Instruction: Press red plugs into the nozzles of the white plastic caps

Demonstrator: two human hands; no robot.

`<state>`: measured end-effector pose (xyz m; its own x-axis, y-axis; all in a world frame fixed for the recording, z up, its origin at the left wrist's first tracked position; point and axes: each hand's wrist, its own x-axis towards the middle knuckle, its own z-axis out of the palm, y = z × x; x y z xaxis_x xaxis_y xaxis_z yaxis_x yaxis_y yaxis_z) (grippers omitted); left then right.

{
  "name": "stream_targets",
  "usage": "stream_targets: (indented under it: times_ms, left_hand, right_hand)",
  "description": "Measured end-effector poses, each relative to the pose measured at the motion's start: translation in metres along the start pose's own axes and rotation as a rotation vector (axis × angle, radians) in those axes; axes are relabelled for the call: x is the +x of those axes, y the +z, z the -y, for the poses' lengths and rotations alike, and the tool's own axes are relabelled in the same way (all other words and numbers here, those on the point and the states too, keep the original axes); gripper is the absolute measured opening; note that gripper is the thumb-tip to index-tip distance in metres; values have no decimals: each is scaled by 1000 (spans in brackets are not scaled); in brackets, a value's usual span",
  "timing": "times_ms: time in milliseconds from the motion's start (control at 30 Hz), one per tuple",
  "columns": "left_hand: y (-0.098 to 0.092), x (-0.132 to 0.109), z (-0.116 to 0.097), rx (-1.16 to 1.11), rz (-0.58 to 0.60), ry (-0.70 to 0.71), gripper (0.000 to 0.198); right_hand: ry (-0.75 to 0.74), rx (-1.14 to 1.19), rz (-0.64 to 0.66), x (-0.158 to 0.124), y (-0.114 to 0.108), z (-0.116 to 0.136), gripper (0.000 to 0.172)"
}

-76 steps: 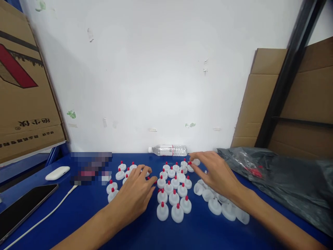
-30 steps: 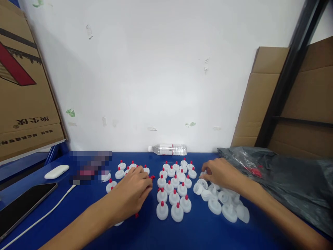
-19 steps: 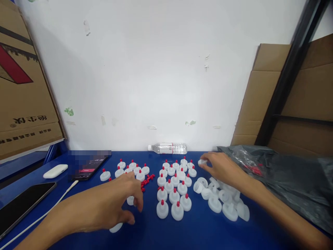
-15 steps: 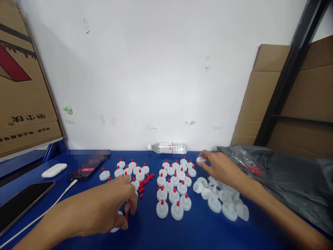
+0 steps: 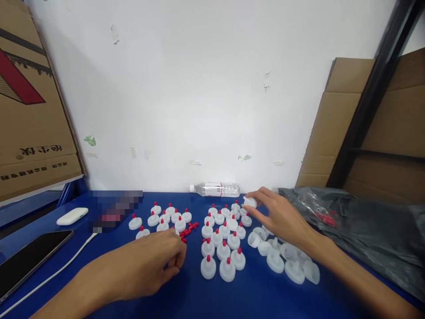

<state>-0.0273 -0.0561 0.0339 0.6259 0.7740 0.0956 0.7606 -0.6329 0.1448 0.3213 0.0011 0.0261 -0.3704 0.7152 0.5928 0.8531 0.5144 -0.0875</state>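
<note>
My right hand (image 5: pixel 275 210) pinches a white nozzle cap (image 5: pixel 250 202) between thumb and fingers, its bare tip pointing left, above the back of the table. Below that hand lies a loose heap of white caps without red tips (image 5: pixel 274 261). My left hand (image 5: pixel 156 261) has its fingers curled, close to small loose red tips (image 5: pixel 190 228); whatever it holds is hidden. Several white caps with red tips stand upright in the middle group (image 5: pixel 223 251). More of them stand in the left group (image 5: pixel 153 219), some partly covered by my left hand.
A clear plastic bottle (image 5: pixel 215 189) lies against the wall. At the left are a phone (image 5: pixel 33 259), a white cable (image 5: pixel 56 275), a white case (image 5: pixel 72 216) and a blurred-out device (image 5: pixel 114 212). A grey plastic bag (image 5: pixel 375 235) covers the right side. Cardboard (image 5: pixel 338 115) leans behind it.
My right hand has shifted left with the white cap, whose tip now shows. My left hand has moved right, its fingers more curled; the cap beside its thumb is no longer visible.
</note>
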Motion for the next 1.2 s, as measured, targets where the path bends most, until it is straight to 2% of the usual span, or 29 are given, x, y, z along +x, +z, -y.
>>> stream_targets:
  times_ms: [33,100,167,333,400,500,667,933,1100,1200]
  left_hand:
    - [-4,2,-5,-33,23,-6,16]
    - [-7,7,-11,-52,-6,-2,13]
    - [-5,14,-14,-25,-96,25,13]
    - [16,31,-14,64,-360,253,14]
    - [24,35,-15,98,-457,310,14]
    - [31,37,-21,116,-563,369,13]
    - [39,35,-31,63,-635,412,14]
    - [48,35,-42,24,-694,475,20]
    - [51,33,-47,4,-730,452,18]
    - [53,33,-47,-16,-774,430,17]
  right_hand:
    - [-29,4,-7,-1,1,1,32]
    - [-66,17,-14,-2,2,4,30]
    - [-119,49,-28,-5,2,8,28]
    - [-478,91,-181,-11,1,26,29]
    - [-539,119,-207,-13,1,33,26]
    - [-560,187,-169,-18,3,42,15]
    - [-570,204,-87,-23,10,48,9]
    - [-514,170,-178,-26,11,57,13]
    - [-474,195,-161,-31,14,65,10]
    - [-429,217,-123,-33,16,68,15]
